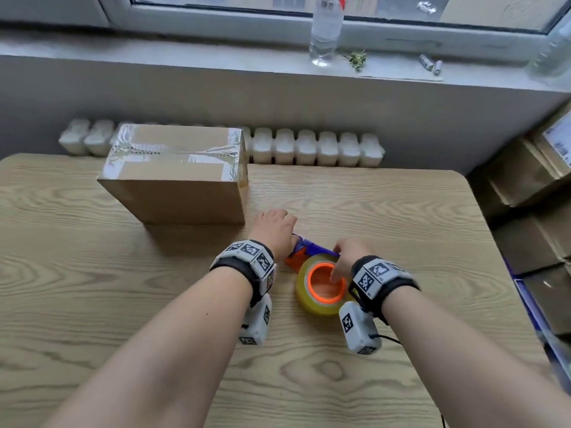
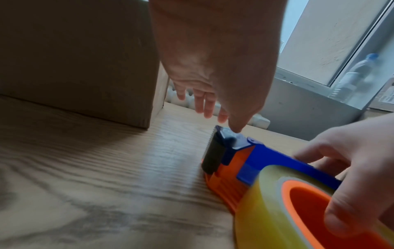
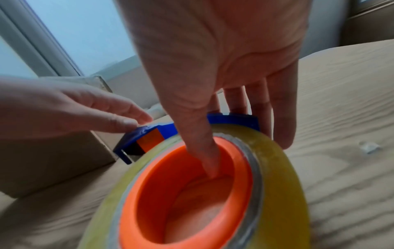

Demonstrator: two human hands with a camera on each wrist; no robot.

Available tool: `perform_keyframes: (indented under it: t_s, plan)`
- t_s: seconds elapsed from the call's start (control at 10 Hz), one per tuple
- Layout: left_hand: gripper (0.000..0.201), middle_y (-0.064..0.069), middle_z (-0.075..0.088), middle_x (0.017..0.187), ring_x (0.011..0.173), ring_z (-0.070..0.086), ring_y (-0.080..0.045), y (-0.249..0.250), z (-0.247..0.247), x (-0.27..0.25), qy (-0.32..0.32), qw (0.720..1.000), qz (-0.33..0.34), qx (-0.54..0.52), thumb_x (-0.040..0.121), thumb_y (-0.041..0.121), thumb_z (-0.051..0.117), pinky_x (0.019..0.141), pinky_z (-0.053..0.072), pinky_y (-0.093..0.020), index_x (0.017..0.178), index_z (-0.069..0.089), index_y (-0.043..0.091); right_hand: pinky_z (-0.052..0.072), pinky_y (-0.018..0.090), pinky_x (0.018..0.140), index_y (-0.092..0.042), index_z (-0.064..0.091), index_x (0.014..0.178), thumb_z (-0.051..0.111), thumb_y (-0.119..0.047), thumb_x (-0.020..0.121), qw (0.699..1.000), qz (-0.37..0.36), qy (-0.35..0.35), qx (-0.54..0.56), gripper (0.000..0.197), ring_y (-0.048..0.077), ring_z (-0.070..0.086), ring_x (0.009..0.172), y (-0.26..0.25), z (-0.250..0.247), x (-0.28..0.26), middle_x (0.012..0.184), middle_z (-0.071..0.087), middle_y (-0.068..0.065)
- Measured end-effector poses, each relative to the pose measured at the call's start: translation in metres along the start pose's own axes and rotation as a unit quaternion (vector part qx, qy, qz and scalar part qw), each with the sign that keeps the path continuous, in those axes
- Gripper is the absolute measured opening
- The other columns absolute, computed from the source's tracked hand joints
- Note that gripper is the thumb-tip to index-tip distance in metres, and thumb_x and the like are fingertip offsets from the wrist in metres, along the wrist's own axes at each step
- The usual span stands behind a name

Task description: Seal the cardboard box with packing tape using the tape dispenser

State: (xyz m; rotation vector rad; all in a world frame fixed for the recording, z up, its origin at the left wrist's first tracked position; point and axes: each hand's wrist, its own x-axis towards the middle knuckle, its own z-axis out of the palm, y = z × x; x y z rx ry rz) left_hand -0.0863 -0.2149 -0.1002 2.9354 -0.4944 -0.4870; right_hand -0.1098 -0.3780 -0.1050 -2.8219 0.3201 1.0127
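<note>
Dispenser [image 1: 312, 267] lies on its side on the table [image 1: 123, 288], centre-right of the head frame, tape roll [image 1: 321, 285] uppermost. Right hand [image 1: 349, 257] grips it: thumb down inside the orange core [image 3: 187, 193], fingers over the blue frame behind the roll. Left hand [image 1: 275, 230] holds nothing, fingers straight, thumb tip touching the cutter end [image 2: 221, 139]. Box [image 1: 176, 174], top already taped, sits upper left, apart from both hands.

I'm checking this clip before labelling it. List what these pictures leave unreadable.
- Cardboard box back and left sides: turned away from the head view.
- Tape's free end: hidden under the left hand at the tape dispenser blade.
- Bottle label: too small.
- Right hand fingertips: behind the roll in the right wrist view.
</note>
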Motion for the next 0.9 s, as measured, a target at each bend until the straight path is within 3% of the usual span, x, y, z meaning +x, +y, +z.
perform_keyframes:
  t_s: [0.1, 0.3, 0.4, 0.7, 0.9]
  plan:
    - [0.043, -0.006, 0.045, 0.142, 0.133, 0.039, -0.024, -0.002, -0.001, 0.011, 0.003, 1.000, -0.005, -0.005, 0.097, 0.029, 0.041, 0.110, 0.029, -0.039, 0.137, 0.045, 0.014, 0.054, 0.032, 0.081, -0.017, 0.059, 0.091, 0.068, -0.018, 0.074, 0.999, -0.014, 0.037, -0.020, 0.020, 0.027, 0.064, 0.094, -0.002, -0.001, 0.009, 0.100, 0.068, 0.004]
    - [0.041, -0.009, 0.048, 0.137, 0.129, 0.043, -0.027, -0.011, -0.026, 0.042, 0.070, 0.997, -0.017, -0.018, 0.097, 0.026, 0.042, 0.107, 0.032, -0.037, 0.135, 0.048, 0.011, 0.043, 0.029, 0.073, -0.018, 0.063, 0.101, 0.064, -0.019, 0.081, 0.989, -0.051, 0.136, 0.013, 0.020, 0.030, 0.063, 0.100, -0.013, -0.045, 0.032, 0.105, 0.067, 0.007]
    - [0.041, -0.010, 0.048, 0.138, 0.130, 0.042, -0.027, -0.014, -0.036, 0.054, 0.092, 0.995, -0.033, -0.021, 0.097, 0.024, 0.041, 0.109, 0.032, -0.037, 0.135, 0.048, 0.010, 0.042, 0.030, 0.075, -0.021, 0.060, 0.109, 0.060, -0.015, 0.085, 0.982, -0.063, 0.174, 0.036, 0.025, 0.031, 0.062, 0.105, -0.023, -0.066, 0.047, 0.110, 0.066, 0.007]
    - [0.043, -0.010, 0.046, 0.140, 0.132, 0.040, -0.026, -0.021, -0.044, 0.069, 0.090, 0.994, -0.055, -0.010, 0.097, 0.026, 0.043, 0.112, 0.030, -0.037, 0.136, 0.046, 0.010, 0.048, 0.034, 0.083, -0.018, 0.064, 0.113, 0.051, -0.003, 0.085, 0.981, -0.094, 0.170, 0.025, 0.034, 0.032, 0.060, 0.108, -0.032, -0.073, 0.081, 0.116, 0.064, 0.010]
    - [0.043, -0.009, 0.044, 0.141, 0.133, 0.039, -0.024, -0.021, -0.050, 0.069, 0.099, 0.993, -0.057, -0.033, 0.097, 0.025, 0.044, 0.112, 0.031, -0.035, 0.136, 0.046, 0.009, 0.047, 0.036, 0.094, -0.023, 0.052, 0.133, 0.052, -0.010, 0.091, 0.978, -0.104, 0.168, 0.067, 0.044, 0.028, 0.056, 0.119, -0.034, -0.085, 0.073, 0.129, 0.060, 0.007]
